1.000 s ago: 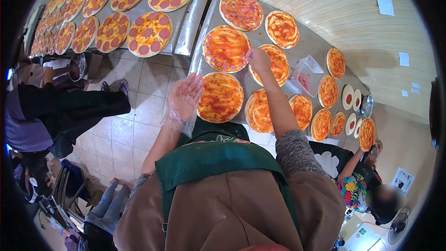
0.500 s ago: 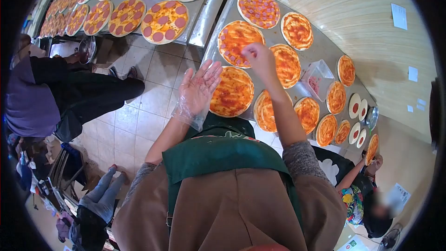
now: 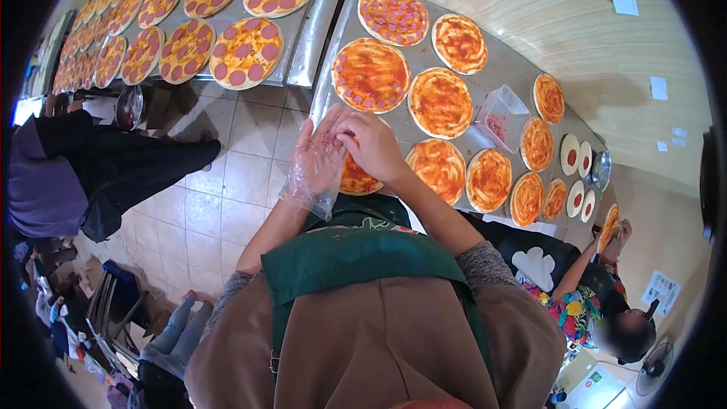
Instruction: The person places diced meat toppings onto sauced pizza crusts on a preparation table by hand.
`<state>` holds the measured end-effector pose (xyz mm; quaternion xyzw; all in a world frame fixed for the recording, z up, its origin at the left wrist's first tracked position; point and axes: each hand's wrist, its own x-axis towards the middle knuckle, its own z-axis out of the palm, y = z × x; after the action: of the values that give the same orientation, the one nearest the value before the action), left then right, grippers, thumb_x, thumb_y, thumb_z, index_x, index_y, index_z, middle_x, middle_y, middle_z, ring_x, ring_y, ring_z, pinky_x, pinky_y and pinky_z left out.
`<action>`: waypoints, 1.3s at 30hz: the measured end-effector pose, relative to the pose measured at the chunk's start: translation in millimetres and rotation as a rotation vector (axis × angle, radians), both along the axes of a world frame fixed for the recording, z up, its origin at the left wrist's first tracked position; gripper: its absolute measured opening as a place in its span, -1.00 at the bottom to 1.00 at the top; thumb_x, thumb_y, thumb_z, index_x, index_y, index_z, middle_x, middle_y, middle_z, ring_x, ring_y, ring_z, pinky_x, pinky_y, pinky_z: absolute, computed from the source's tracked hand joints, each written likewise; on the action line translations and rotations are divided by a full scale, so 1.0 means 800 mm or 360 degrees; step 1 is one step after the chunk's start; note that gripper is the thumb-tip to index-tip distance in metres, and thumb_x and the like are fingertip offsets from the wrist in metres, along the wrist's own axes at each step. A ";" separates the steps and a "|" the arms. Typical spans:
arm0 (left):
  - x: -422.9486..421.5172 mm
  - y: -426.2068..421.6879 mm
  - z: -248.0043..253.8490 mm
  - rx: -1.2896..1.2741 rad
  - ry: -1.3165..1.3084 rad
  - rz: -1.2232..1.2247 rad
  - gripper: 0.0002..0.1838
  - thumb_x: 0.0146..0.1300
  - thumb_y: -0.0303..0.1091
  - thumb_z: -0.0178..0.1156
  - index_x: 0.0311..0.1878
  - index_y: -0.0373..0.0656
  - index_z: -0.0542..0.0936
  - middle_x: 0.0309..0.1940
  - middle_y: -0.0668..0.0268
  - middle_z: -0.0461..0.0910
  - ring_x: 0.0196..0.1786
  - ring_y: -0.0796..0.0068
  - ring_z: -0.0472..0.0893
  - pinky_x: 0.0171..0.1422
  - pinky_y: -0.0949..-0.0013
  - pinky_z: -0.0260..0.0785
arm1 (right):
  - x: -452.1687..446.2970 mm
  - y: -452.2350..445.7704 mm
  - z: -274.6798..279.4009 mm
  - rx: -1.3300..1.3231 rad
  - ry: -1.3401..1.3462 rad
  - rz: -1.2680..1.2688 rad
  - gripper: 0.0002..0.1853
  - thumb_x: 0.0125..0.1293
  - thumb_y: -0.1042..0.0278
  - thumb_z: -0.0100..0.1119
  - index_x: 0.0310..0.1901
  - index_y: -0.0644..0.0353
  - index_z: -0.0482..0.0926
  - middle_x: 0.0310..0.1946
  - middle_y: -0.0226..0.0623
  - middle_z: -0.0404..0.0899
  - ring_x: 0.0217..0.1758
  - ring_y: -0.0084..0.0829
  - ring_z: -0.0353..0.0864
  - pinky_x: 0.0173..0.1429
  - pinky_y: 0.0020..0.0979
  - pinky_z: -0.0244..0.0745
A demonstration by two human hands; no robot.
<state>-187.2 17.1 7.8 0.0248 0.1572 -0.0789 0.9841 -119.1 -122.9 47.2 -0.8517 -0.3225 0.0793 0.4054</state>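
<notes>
My left hand point(image 3: 318, 157), in a clear plastic glove, is palm up with its fingers stretched out. Small pinkish bits seem to lie on its palm. Over that palm, my bare right hand point(image 3: 372, 150) has thumb and fingers pinched together; anything between them is too small to make out. Both hands are above the near edge of a sauced pizza base point(image 3: 357, 178), partly covering it. Just beyond is a pizza with a few pink meat cubes point(image 3: 371, 76) along its left and lower rim. Farther back, another pizza point(image 3: 393, 15) is covered with cubes.
More sauced bases point(image 3: 440, 103) cover the metal table point(image 3: 473, 26). A clear plastic tub point(image 3: 503, 120) of pink bits stands among them. Sausage-topped pizzas point(image 3: 246, 53) fill another table at left. One person point(image 3: 53, 174) stands left; another point(image 3: 583, 288) at right holds a base.
My right hand has moved from over the partly cubed pizza back to my left palm. My left hand stays palm up. The view has shifted slightly.
</notes>
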 end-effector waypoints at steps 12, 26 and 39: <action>0.010 -0.009 0.011 0.0145 0.0131 -0.0028 -0.30 0.54 0.08 -0.21 0.51 -0.29 0.19 0.47 0.02 0.26 0.53 0.20 0.25 0.63 0.20 0.00 | 0.035 -0.024 -0.026 0.0296 0.1025 -0.0130 -0.86 0.29 0.45 0.32 -0.17 0.30 0.65 -0.31 -0.37 0.69 -0.26 -0.59 0.62 -0.08 -0.50 0.53; 0.007 0.028 -0.004 0.0013 0.0110 0.0084 -0.30 0.50 0.06 -0.08 0.50 -0.25 0.22 0.54 0.04 0.17 0.60 0.18 0.14 0.63 0.19 0.02 | 0.222 -0.067 -0.136 -0.0273 0.0953 -0.0395 -0.82 0.27 0.39 0.33 -0.16 0.30 0.71 -0.33 -0.28 0.73 -0.32 -0.48 0.69 -0.18 -0.39 0.60; 0.008 0.043 -0.007 0.0022 0.0117 0.0160 -0.30 0.49 0.05 -0.06 0.50 -0.24 0.22 0.54 0.03 0.16 0.60 0.12 0.12 0.63 0.14 0.03 | 0.231 -0.030 -0.144 -0.0735 0.0442 -0.0262 -0.88 0.22 0.37 0.32 -0.29 0.22 0.74 -0.30 -0.17 0.75 -0.21 -0.29 0.75 -0.07 -0.32 0.59</action>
<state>-180.6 51.5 2.2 0.0209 0.1950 -0.0291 0.9801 65.3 -146.9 -67.8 -0.9257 -0.1670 0.2335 0.2462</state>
